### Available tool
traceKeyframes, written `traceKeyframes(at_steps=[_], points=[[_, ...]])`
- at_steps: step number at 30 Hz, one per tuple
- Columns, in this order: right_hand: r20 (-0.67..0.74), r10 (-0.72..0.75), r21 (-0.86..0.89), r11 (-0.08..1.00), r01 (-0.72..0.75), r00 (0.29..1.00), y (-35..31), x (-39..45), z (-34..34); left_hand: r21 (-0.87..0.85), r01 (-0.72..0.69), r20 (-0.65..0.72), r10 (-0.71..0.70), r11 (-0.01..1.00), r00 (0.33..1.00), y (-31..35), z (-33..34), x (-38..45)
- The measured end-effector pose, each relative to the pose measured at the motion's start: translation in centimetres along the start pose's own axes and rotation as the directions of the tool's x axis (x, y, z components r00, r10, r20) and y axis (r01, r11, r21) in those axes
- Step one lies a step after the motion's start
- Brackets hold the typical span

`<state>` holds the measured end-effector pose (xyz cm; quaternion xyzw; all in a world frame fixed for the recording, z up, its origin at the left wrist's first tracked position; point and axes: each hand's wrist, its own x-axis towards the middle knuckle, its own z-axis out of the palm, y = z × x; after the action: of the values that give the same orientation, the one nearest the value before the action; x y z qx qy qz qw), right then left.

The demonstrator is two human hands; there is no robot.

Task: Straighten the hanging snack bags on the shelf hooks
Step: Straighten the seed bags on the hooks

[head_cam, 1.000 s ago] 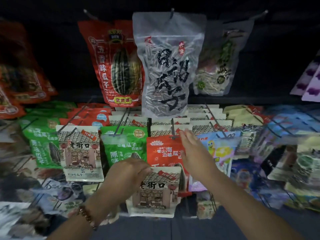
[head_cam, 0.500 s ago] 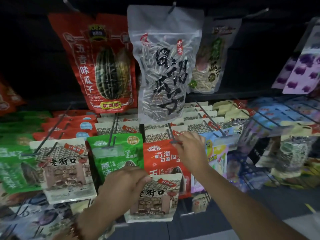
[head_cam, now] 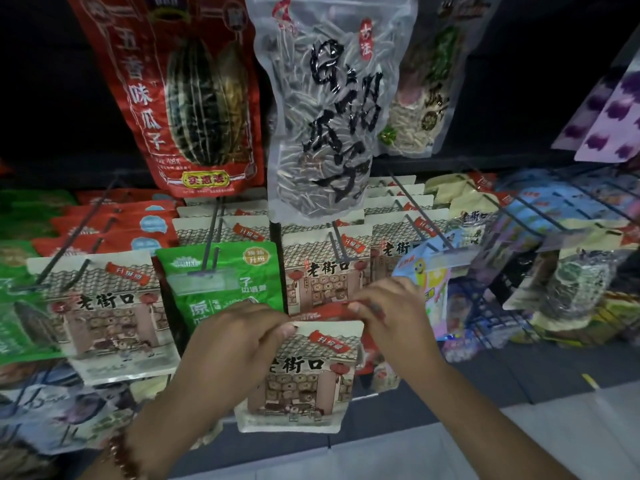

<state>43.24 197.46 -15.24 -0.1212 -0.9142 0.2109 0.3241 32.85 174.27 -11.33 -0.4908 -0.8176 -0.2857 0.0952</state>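
The left hand (head_cam: 239,355) is pinching the top left corner of a cream snack bag printed with a tiled-roof shopfront (head_cam: 301,379), while the right hand (head_cam: 391,317) is gripping the crumpled top of a red bag (head_cam: 329,311) just behind it, below a hanging clear bag of striped seeds (head_cam: 322,109).

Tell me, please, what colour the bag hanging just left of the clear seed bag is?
Red, with a striped seed picture; head view.

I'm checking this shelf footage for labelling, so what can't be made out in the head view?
- Red bag: mostly hidden behind both hands and the beige bag.
- Left hand fingertips: hidden behind the beige bag's top.
- Top-row hooks: cut off by the upper edge.
- Bags at far left and right: blurred.
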Motion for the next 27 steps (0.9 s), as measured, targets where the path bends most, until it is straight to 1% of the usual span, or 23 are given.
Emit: traceKeyframes(at_steps=[4,8,13,16,18,20,23,27], points=[[-0.094,0.031,-0.041,0.999,-0.035,0.995,-1.1,-0.7,-3.9,0.006,0.044,-0.027,-0.044,0.999,0.999,0.0,-0.7,0.1],[-0.129,0.108,-0.056,0.992,-0.116,0.986,-1.9,-1.5,-7.8,0.02,0.081,-0.034,-0.081,0.996,0.996,-0.1,-1.1,-0.1],[-0.169,0.072,-0.127,0.987,-0.094,0.983,-2.5,-2.3,-11.5,0.055,0.095,0.016,-0.096,0.994,0.995,-0.3,0.0,0.4],[-0.187,0.067,-0.171,0.98,-0.099,0.98,-2.3,-2.9,-13.4,0.116,0.096,0.038,-0.101,0.989,0.994,-0.4,1.3,1.8],[-0.206,0.051,-0.208,0.973,-0.095,0.977,-2.1,-3.5,-14.7,0.127,0.117,0.051,-0.124,0.985,0.991,-0.4,2.3,3.0],[-0.219,0.039,-0.245,0.965,-0.094,0.975,-2.1,-4.0,-15.8,0.1,0.151,0.046,-0.156,0.983,0.987,-0.2,3.1,4.2],[-0.207,0.026,-0.277,0.957,-0.084,0.978,-2.4,-4.7,-17.0,0.006,0.194,0.014,-0.194,0.981,0.981,0.3,4.0,6.2],[-0.196,0.028,-0.192,0.979,-0.067,0.98,-2.8,-5.6,-16.8,-0.066,0.205,-0.04,-0.208,0.977,0.977,1.4,5.1,8.5]])
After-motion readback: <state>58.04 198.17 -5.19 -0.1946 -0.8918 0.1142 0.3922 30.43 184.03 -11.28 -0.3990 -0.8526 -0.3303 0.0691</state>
